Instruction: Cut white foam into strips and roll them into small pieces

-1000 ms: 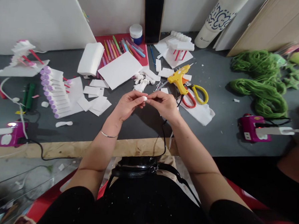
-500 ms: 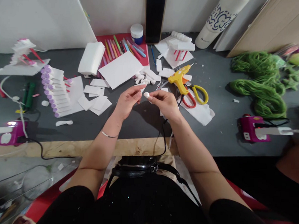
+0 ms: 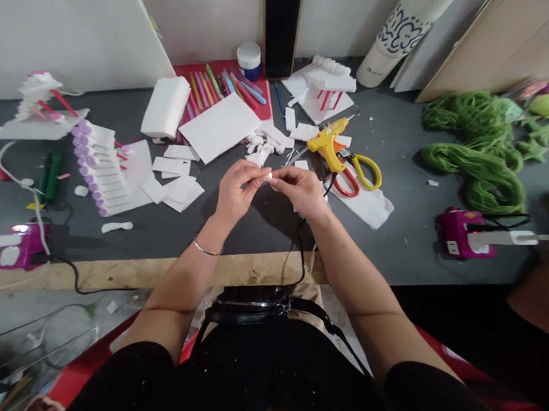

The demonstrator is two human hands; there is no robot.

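Both hands pinched around a small white piece, glue gun and white bits just beyond.

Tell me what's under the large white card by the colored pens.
Along the far edge of the white card, pens and a red sheet seem to run beneath. How far, and what else lies there, is covered.
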